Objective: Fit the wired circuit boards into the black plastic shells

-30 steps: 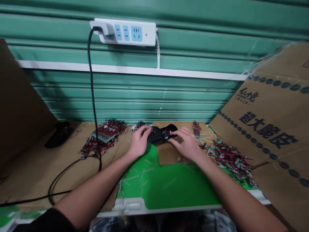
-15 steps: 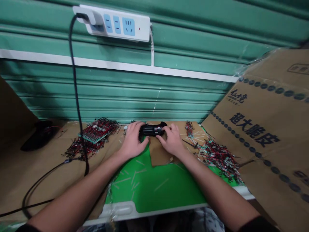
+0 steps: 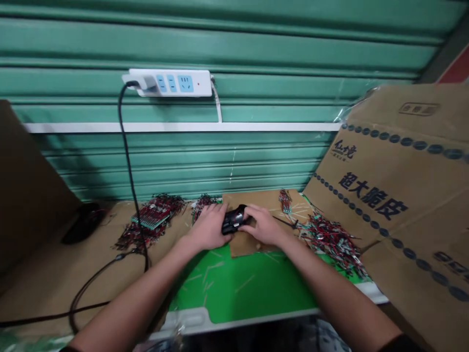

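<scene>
Between my two hands is a glossy black plastic casing [image 3: 233, 221], tilted over a piece of brown cardboard [image 3: 242, 244]. My left hand [image 3: 211, 226] is closed around its left end. The thumb and fingers of my right hand [image 3: 263, 225] pinch its right end. My fingers cover both ends, and what is inside the casing is too blurred to make out. Just behind my left hand lies a small bunch of red and black wires [image 3: 203, 201].
Wired green circuit boards [image 3: 156, 215] are piled at left, near a black shell [image 3: 82, 222]. A heap of wired parts [image 3: 335, 239] lies at right beside a cardboard box [image 3: 395, 195]. A black cable [image 3: 128, 156] hangs from the power strip [image 3: 172, 82]. Thin white strips litter the green board [image 3: 256, 288].
The black casing has come slightly nearer to me and turned from level to slanted, its right end raised. Both hands moved with it. The camera view has also shifted and levelled.
</scene>
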{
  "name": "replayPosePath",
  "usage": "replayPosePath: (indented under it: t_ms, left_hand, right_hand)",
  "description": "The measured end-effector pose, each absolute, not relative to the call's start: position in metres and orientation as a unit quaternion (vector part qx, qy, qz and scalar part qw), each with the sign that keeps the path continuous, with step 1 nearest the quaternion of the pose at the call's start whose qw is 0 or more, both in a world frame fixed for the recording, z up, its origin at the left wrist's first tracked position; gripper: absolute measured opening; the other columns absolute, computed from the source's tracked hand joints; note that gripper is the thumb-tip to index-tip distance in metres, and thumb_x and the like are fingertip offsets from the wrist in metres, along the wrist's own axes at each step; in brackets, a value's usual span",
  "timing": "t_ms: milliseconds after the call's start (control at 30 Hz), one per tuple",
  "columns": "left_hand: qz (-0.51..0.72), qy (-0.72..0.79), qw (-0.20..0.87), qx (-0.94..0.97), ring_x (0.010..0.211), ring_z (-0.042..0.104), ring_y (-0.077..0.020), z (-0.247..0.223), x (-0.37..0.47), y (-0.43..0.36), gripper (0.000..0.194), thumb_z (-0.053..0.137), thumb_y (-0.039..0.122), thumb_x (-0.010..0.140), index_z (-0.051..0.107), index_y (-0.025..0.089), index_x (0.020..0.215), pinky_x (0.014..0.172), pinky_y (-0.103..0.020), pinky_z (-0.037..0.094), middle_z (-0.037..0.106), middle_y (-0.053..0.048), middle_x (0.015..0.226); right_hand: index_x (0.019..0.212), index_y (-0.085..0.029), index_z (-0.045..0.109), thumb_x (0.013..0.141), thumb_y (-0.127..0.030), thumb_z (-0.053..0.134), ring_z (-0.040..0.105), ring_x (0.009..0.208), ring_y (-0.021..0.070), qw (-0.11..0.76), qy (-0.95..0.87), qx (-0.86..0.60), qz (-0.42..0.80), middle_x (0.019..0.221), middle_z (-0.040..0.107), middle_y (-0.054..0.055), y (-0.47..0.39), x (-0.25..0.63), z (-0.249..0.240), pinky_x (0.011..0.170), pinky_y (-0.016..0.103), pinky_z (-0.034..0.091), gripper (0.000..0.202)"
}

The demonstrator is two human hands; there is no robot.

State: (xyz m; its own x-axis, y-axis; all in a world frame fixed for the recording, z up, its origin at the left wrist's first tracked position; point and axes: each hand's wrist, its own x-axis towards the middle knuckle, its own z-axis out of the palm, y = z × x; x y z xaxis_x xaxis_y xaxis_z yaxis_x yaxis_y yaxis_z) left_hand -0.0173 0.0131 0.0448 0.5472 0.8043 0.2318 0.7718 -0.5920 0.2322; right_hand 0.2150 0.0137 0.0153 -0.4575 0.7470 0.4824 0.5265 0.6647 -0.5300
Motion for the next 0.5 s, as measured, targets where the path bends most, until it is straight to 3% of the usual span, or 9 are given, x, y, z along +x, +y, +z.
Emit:
replayPosePath:
  t_ms: [67, 167, 300, 367, 500]
  left_hand:
    - [0.121, 0.466, 0.098, 0.871, 0.106, 0.070, -0.0407, 0.052, -0.016, 0.001, 0.059, 0.079, 0.035, 0.072, 0.064, 0.019, 0.127, 0.093, -0.047, 0.052, 0.074, -0.019, 0.113]
    - [0.131, 0.495, 0.129, 0.849, 0.084, 0.072, -0.0363, 0.059, -0.018, -0.021, 0.039, 0.073, 0.027, 0.072, 0.069, 0.019, 0.110, 0.075, -0.041, 0.053, 0.074, -0.016, 0.096]
    - [0.176, 0.527, 0.179, 0.812, 0.097, 0.071, -0.0360, 0.064, -0.036, -0.065, 0.052, 0.073, 0.023, 0.069, 0.068, 0.019, 0.121, 0.081, -0.042, 0.054, 0.072, -0.017, 0.116]
    - [0.202, 0.538, 0.229, 0.785, 0.105, 0.069, -0.0355, 0.065, -0.055, -0.099, 0.057, 0.072, 0.022, 0.070, 0.067, 0.021, 0.127, 0.088, -0.044, 0.055, 0.071, -0.016, 0.122]
    - [0.276, 0.549, 0.305, 0.728, 0.112, 0.068, -0.0335, 0.065, -0.102, -0.185, 0.069, 0.078, 0.023, 0.070, 0.067, 0.036, 0.137, 0.094, -0.046, 0.057, 0.073, -0.009, 0.122]
  right_hand:
    - [0.093, -0.020, 0.061, 0.089, -0.018, 0.081, 0.062, 0.094, 0.0216, 0.356, -0.851, -0.350, 0.164, 0.104, 0.066, 0.006, 0.001, 0.216, 0.018, 0.084, 0.033, 0.051, 0.020]
    - [0.100, -0.021, 0.064, 0.093, -0.019, 0.076, 0.065, 0.108, 0.0250, 0.354, -0.863, -0.317, 0.172, 0.121, 0.067, 0.011, -0.013, 0.216, 0.020, 0.094, 0.039, 0.055, 0.015]
    - [0.125, -0.030, 0.069, 0.095, -0.024, 0.075, 0.064, 0.127, 0.0278, 0.328, -0.887, -0.261, 0.193, 0.149, 0.058, 0.009, -0.032, 0.215, 0.030, 0.108, 0.048, 0.054, 0.032]
    - [0.141, -0.036, 0.063, 0.096, -0.025, 0.074, 0.067, 0.122, 0.0263, 0.326, -0.893, -0.212, 0.228, 0.158, 0.050, 0.008, -0.044, 0.214, 0.040, 0.107, 0.048, 0.057, 0.048]
    - [0.146, -0.039, 0.061, 0.095, -0.023, 0.075, 0.077, 0.093, 0.0237, 0.384, -0.858, -0.204, 0.274, 0.142, 0.066, 0.009, -0.057, 0.212, 0.053, 0.088, 0.043, 0.067, 0.056]
